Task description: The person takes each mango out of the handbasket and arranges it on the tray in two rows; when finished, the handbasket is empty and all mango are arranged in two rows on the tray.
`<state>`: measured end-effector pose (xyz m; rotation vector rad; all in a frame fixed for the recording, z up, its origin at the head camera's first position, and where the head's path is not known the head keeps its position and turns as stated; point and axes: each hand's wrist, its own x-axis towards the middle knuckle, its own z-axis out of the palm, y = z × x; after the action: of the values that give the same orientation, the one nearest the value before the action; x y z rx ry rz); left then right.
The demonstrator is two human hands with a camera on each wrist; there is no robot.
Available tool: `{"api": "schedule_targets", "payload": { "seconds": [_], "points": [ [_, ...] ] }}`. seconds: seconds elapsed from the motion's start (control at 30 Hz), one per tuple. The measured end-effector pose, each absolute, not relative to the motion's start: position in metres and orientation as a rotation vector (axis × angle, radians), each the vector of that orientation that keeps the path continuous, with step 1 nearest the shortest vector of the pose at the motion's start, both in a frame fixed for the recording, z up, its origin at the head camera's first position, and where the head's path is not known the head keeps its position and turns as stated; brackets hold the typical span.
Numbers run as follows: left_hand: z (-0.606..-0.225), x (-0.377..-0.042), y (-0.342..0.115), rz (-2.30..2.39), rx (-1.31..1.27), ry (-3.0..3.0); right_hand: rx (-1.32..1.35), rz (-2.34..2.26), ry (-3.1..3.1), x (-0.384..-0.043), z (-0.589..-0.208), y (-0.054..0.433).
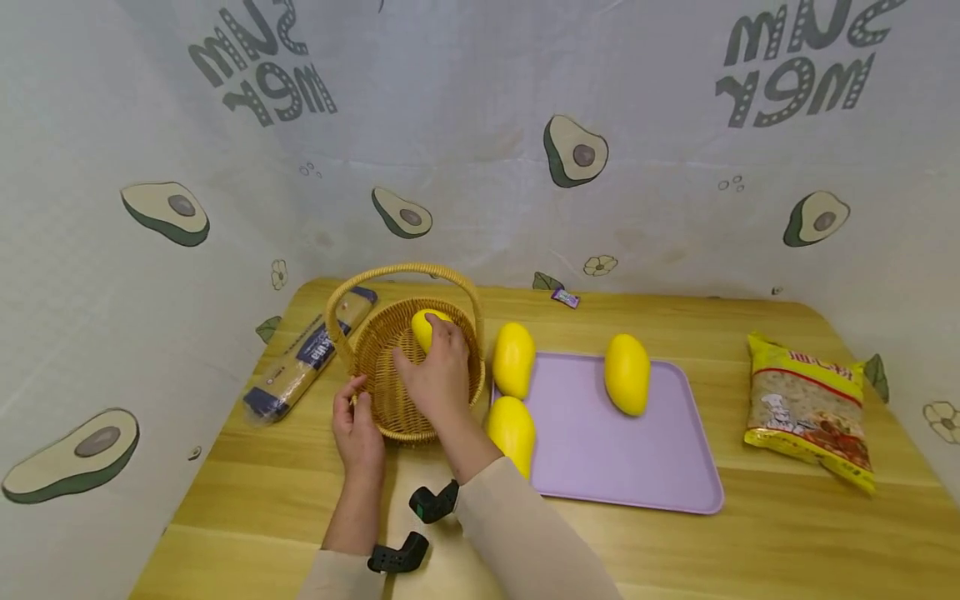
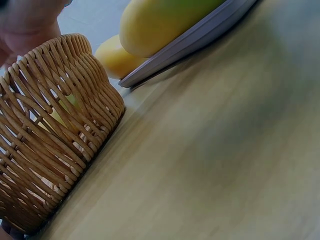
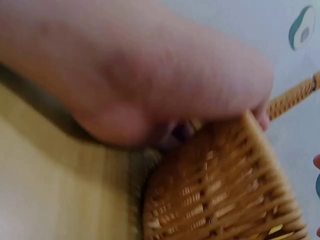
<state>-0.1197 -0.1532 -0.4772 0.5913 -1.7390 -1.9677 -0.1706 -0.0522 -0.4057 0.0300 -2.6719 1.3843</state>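
A round wicker basket [image 1: 382, 425] with a tall arched handle [image 1: 408, 268] stands on the table. My left hand [image 1: 362, 442] holds the basket's near left side, by the foot of the handle, with fingers bent at the rim. Reaching over the near right rim, my right hand [image 1: 438, 375] is inside the basket. Its fingers lie over a yellow mango [image 1: 422, 327] against the far wall, and its thumb is spread away from the fruit. The fingers partly cover this mango. In the right wrist view, the right hand [image 3: 190, 75] hides the basket's inside.
On a lilac tray [image 1: 607, 450] lies one mango [image 1: 627, 375]; two more, a far mango [image 1: 513, 360] and a near mango [image 1: 512, 433], lie along its left edge. A long packet [image 1: 307, 358] is left of the basket. A yellow bag [image 1: 810, 408] lies far right, a purple sweet [image 1: 566, 297] behind.
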Motion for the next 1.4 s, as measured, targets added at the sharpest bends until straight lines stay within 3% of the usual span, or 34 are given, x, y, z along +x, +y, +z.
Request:
{"api": "schedule_targets", "payload": {
  "seconds": [0.4,1.4],
  "points": [
    [-0.476,-0.119,-0.153,-1.955,0.585,-1.73,-0.067,1.215,-2.71,-0.201,-0.417,-0.052],
    [-0.479,-0.12,-0.153,-1.961,0.56,-1.705,-0.156,1.259,-2.847,-0.204,-0.425,-0.053]
  ]
}}
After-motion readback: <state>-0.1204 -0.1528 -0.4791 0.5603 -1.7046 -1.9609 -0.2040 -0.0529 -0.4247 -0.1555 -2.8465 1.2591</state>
